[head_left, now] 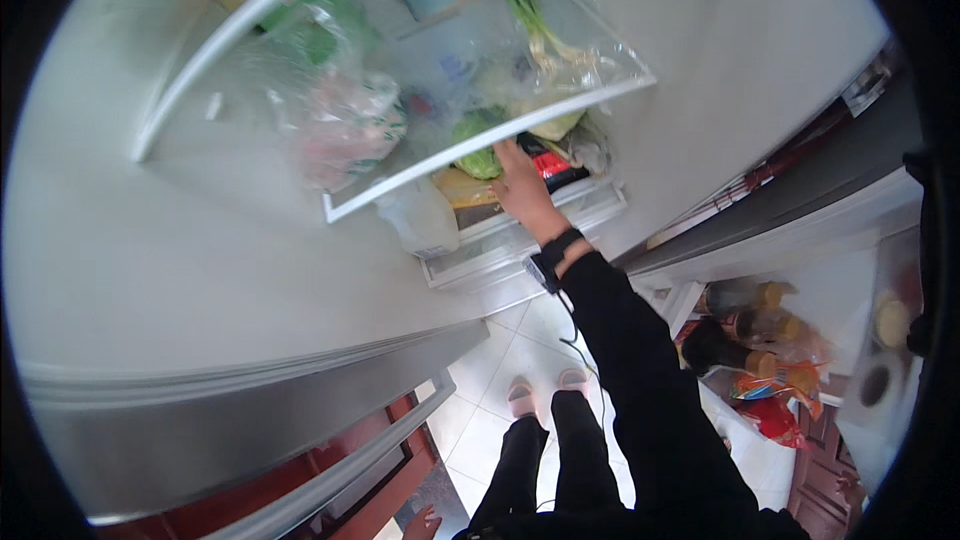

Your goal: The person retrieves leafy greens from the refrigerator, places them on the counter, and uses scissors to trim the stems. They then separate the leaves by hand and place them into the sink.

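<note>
My right hand (525, 190) reaches into the lower part of an opened fridge, its fingers stretched toward a green cabbage (480, 162). Fingertips lie at the white front edge of a glass shelf (430, 172); whether they touch the cabbage or the edge I cannot tell. Beside the hand sits a black and red package (552, 162), and a whitish plastic bag (418, 220) hangs over the drawer's left side. A black strap with a small device and cable circles my right wrist. My left hand (422, 523) shows partly at the lower edge, fingers apart, with nothing visible in it.
On the shelf are spring onions (535, 20) and a clear bag of pinkish food (350, 125). The clear drawer (480, 250) is below. To the right, the open door (840, 285) holds several bottles and packets. A long door handle (340, 470) crosses the lower left; tiled floor lies beneath.
</note>
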### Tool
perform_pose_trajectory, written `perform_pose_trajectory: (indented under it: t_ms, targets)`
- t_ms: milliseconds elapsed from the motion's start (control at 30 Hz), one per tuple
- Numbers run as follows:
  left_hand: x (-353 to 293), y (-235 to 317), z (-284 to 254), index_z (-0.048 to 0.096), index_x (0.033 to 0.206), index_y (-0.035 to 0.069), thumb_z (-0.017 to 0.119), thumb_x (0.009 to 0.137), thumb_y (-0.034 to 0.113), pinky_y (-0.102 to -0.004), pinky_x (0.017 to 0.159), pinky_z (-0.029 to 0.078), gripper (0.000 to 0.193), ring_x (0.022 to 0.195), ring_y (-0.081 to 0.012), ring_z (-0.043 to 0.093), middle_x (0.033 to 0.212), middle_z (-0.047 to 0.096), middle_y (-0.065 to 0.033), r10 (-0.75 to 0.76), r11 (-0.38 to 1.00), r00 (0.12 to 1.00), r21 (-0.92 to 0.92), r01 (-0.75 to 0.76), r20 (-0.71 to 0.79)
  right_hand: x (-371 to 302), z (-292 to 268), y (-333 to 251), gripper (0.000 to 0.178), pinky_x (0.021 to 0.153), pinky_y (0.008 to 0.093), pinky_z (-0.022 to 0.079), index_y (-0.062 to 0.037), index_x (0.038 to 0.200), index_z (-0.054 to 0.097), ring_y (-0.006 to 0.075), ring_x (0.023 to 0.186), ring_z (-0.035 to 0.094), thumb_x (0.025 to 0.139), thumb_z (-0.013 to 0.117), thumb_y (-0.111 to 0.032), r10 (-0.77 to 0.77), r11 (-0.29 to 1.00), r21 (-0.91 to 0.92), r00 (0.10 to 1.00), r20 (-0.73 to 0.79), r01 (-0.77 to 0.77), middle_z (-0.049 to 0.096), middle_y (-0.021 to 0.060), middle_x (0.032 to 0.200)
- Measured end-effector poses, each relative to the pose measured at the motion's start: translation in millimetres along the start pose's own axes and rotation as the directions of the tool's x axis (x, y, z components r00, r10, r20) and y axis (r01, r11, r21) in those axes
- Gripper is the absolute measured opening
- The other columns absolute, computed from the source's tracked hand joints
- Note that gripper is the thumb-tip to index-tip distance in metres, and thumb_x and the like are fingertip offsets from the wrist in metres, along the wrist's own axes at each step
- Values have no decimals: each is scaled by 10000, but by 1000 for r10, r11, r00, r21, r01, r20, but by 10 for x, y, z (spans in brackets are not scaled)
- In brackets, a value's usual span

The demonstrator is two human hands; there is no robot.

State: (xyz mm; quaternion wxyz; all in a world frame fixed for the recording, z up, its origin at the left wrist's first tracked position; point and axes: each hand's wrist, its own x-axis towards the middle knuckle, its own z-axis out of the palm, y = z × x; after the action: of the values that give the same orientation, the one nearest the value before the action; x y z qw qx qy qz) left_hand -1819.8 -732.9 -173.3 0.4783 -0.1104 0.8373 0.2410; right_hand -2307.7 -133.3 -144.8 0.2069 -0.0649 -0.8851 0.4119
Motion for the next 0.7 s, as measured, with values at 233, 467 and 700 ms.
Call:
perform_pose_trajectory:
  t_ms: [233, 467, 700]
  targets:
    - [-69, 543, -411, 523, 1328, 6, 679, 902, 279, -348, 873, 526, 529, 1021, -229, 651, 1168, 657, -173, 224, 974, 974, -35, -224, -29, -1780, -607, -492, 364, 929, 355, 498, -4, 1212, 638, 262, 1082, 649, 963, 610, -268, 302, 888, 317, 942, 145, -333, 692, 161, 1133]
    - [134, 1005, -954, 569, 1174, -33, 622, 883, 243, -418, 885, 517, 405, 1066, -404, 625, 1094, 641, -275, 580, 760, 814, 349, -549, 17, -4291, -1755, -1074, 263, 755, 344, 544, -67, 1074, 711, 249, 816, 702, 912, 559, -208, 550, 776, 55, 717, 428, -628, 721, 148, 889]
    - [439, 548, -976, 631, 1082, -2, 577, 843, 232, -443, 778, 538, 338, 898, -387, 673, 871, 672, -233, 541, 802, 835, 362, -476, -100, -5261, -2779, -1083, 268, 676, 337, 549, -25, 1076, 710, 223, 731, 706, 919, 567, -190, 523, 831, -196, 851, -43, -521, 715, 137, 799]
